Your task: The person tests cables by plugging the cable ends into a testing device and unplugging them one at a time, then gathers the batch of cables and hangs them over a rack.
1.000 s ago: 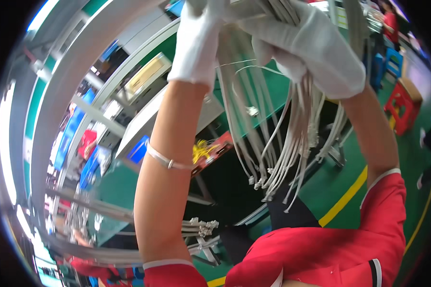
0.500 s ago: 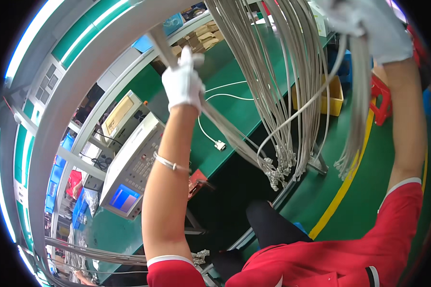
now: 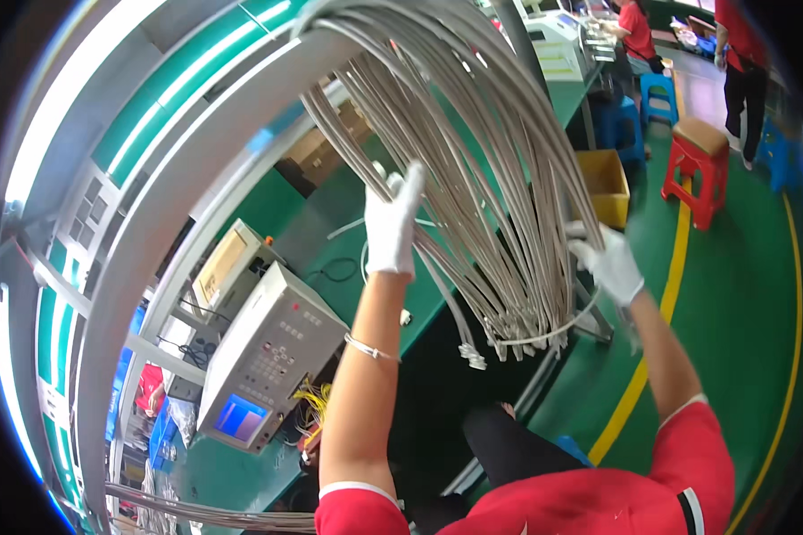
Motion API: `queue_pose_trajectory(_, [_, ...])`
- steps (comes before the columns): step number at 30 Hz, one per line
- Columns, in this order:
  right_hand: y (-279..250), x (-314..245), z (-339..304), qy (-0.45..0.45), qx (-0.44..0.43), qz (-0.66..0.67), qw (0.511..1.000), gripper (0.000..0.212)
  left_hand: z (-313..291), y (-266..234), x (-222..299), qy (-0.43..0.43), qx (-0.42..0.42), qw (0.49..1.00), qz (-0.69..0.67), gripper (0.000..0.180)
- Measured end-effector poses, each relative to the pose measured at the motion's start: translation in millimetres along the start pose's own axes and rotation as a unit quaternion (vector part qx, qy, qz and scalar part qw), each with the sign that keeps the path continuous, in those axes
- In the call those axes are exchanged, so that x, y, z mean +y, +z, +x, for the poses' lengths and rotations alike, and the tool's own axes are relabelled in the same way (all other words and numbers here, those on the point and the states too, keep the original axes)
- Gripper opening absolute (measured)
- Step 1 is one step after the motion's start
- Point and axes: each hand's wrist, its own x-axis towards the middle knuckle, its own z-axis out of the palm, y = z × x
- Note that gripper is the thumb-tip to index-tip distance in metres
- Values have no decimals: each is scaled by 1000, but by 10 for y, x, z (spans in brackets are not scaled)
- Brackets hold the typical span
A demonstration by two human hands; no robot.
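Observation:
A thick bundle of grey cables [image 3: 482,160] hangs over a pale metal bar [image 3: 241,94]. Small connectors [image 3: 522,325] cluster at the lower ends, and one cable loops around them. My left hand [image 3: 391,223], in a white glove, is closed around a few strands on the bundle's left side. Below it, those strands run down to a separate group of connector ends [image 3: 471,355]. My right hand [image 3: 611,266], also gloved, has its fingers curled on the outermost cables at the right side. Its fingertips are partly hidden by the strands.
Left of my arm, a grey test instrument [image 3: 272,361] with a lit blue screen sits on a green bench [image 3: 232,477], yellow wires [image 3: 312,401] beside it. Beyond the cables are a yellow bin [image 3: 605,187], a red stool [image 3: 700,169] and blue stools [image 3: 658,100]. Two people in red stand or sit farther back.
My right hand has come down from the upper right, and the strands it carried now drape over the bar. My left hand has moved down and right. The view has shifted.

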Motion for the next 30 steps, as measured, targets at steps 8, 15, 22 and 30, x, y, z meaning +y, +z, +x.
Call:
queue_pose_trajectory(8, [292,-655,198,-241,-28,77,967,114,-105,316,-11,-31,-119,992,-27,53])
queue_pose_trajectory(15, [1055,-1535,245,-309,106,-33,944,101,-12,794,-87,46,-14,993,-107,37])
queue_pose_trajectory(22, [599,-1319,340,-321,164,-122,925,68,60,637,-571,7,31,998,-55,19])
queue_pose_trajectory(30, [420,-1178,850,-230,6,78,970,65,-39,779,-906,173,129,976,-31,41])
